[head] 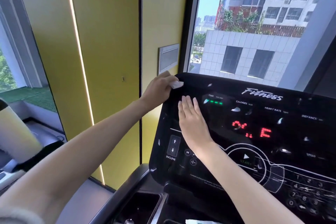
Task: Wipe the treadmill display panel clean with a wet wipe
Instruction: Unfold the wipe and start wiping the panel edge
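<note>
The black display panel (227,85) tilts up toward the person, and its rounded top left corner sits just in front of a yellow wall (109,42), with a window (254,23) behind its top edge. Its left edge runs down past the incline buttons (173,145) to a dark recessed tray (140,207) below. To the right the glossy face stretches wide, carrying red digits (252,131), a start button (245,158) and a number keypad (307,192), and runs out of view at the right

The left hand (160,87) is at the top left corner, fingers curled round a small bunched white wet wipe (177,84) that pokes out toward the panel and touches the corner edge. The right hand (192,123) lies flat on the panel just below and to the right of the wipe, fingers straight and close together, pointing up, holding nothing. The wipe is near the right fingertips but apart from them
</note>
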Motion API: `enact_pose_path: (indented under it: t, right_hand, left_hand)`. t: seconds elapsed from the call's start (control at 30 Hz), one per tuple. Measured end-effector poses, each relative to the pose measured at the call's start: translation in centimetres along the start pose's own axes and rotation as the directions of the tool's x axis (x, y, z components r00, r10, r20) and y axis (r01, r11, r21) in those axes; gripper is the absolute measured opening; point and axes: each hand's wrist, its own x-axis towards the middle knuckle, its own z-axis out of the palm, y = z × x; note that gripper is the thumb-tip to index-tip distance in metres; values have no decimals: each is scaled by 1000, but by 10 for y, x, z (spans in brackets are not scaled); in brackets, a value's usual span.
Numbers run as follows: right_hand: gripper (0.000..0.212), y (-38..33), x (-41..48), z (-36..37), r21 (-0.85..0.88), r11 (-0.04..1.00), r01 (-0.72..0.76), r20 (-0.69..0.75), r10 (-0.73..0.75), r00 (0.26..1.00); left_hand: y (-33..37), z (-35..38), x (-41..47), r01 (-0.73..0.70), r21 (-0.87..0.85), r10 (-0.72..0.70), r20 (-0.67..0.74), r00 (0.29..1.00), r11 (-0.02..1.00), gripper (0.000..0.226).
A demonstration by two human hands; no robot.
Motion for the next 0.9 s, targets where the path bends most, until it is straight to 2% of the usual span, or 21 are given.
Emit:
enact_pose_path:
  t: [0.07,0.2,0.27,0.4,0.47,0.5,0.57,0.6,0.63,0.7,0.77,0.83,0.9]
  right_hand:
    - [56,3,0,-2,42,999,2,-25,-1,1000]
    - [62,8,-1,-2,237,971,11,-74,7,997]
    - [61,7,-2,-5,247,969,0,-68,17,998]
    - [56,0,0,-11,245,969,-28,-51,42,998]
    - [61,-5,-5,-12,292,954,-73,-59,94,994]
    - [63,-7,-11,-12,312,946,-92,-63,117,991]
    - [58,-14,-28,-9,310,946,-94,-86,126,988]
    - [55,-16,-36,-7,289,954,-81,-91,111,990]
    - [54,-18,-42,-5,256,964,-71,-87,96,991]
    - [54,-22,-48,-3,200,977,-71,-52,83,995]
    - [56,-25,-48,-1,172,982,-80,-12,84,996]
    - [57,-25,-48,-1,148,985,-88,6,89,996]
    - [57,-26,-46,-1,133,987,-93,9,93,996]
  left_hand:
    - [-4,6,-14,-3,7,3,-13,1000,1000,27]
    - [-19,5,-80,-267,99,250,155,956,959,28]
    - [-18,2,-77,-263,87,243,188,952,961,28]
    - [-10,8,-44,-134,59,132,35,991,989,22]
    - [-12,13,-55,-151,51,148,56,987,987,23]
    - [-14,14,-67,-240,65,231,119,966,969,24]
    - [-19,12,-91,-430,61,398,281,873,901,27]
    - [-22,11,-92,-467,44,430,320,844,883,28]
    - [-23,9,-85,-456,46,420,314,851,889,26]
    - [-20,9,-62,-339,55,324,184,928,939,23]
    - [-18,11,-50,-244,16,242,80,967,970,21]
    - [-20,12,-59,-333,-5,331,130,935,943,21]
    - [-26,10,-77,-492,-22,479,276,834,870,23]
